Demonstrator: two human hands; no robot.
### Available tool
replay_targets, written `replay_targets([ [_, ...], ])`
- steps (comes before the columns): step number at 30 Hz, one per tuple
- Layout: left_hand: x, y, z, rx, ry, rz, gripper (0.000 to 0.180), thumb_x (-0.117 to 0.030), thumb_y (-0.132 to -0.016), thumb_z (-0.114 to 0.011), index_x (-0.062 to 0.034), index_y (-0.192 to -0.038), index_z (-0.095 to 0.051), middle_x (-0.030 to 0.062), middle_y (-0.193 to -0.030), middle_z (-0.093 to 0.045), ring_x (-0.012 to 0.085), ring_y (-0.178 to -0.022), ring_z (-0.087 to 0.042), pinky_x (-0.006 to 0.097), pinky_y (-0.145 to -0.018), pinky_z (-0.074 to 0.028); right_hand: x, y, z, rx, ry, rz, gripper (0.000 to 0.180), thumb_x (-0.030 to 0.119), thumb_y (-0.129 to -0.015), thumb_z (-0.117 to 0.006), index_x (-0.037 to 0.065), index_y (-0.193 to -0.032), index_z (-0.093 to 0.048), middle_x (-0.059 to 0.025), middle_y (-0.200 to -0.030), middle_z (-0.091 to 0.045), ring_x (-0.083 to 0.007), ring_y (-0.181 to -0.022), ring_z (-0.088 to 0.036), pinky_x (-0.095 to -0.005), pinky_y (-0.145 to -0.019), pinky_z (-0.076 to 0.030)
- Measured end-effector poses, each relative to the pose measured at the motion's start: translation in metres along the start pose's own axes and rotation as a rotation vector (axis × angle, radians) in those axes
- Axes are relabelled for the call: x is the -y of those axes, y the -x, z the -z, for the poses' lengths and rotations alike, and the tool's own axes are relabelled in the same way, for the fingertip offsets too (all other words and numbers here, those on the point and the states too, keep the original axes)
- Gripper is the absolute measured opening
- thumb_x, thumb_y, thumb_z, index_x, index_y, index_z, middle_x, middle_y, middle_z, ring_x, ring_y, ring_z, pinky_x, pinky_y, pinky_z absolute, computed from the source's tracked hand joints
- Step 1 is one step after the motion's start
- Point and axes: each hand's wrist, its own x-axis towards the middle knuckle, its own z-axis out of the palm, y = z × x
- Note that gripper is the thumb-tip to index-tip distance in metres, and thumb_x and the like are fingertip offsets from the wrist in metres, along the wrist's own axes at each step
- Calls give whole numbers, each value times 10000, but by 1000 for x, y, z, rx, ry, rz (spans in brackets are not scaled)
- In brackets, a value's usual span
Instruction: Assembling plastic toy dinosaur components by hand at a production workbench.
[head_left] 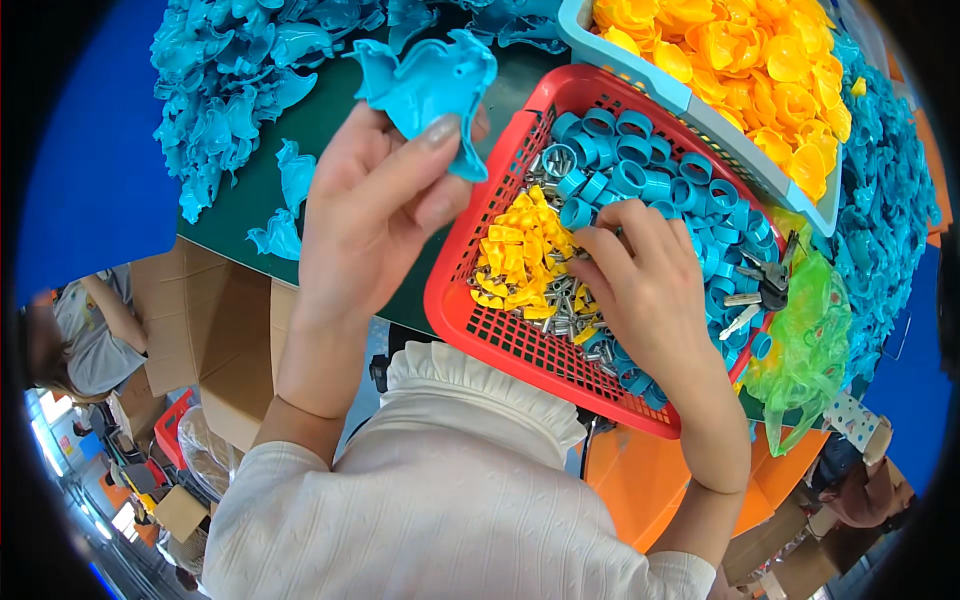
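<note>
Right hand: the right hand (650,290) is down in the red basket (480,330), fingers curled narrow and digging among small metal pins (560,300); whether they have pinched one, I cannot tell.
Basket contents: yellow clips (515,260) heaped on the left, blue rings (640,170) piled across the back and right, a few keys (765,280) at the right edge.
Left hand: the left hand (375,205) is up above the green tabletop (330,130), thumb and fingers closed on a blue plastic shell (430,80), pinched at its lower edge.
Handling: that shell looks light, thin and stiff, probably smooth; a pinch on the rim seems the sound hold.
Farther back: a heap of the same blue shells (230,70) at the left, a pale blue tray (690,105) of yellow shells (740,60) behind the basket.
</note>
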Motion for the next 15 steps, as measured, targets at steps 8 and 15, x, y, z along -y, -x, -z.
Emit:
replay_targets([
  [8, 1, 7, -8, 121, -5, -115, 700, -67, -752, -615, -49, -1344, -242, 107, -1019, -482, 81, -615, -461, 181, -515, -375, -2, -1, -8, -102, 68, 119, 210, 72, -638, -708, 67, -795, -569, -35, -842, -513, -190, -734, -508, -315, -637, -354],
  [15, 25, 20, -26, -4, -79, -82, 765, -104, -684, -714, -77, -1310, -275, 125, -1029, -536, 171, -833, -581, 247, -624, -504, 5, 4, 25, -353, -646, -98, 129, -55, -707, -630, 3, -805, -568, -109, -864, -572, -143, -758, -547, -244, -666, -448],
])
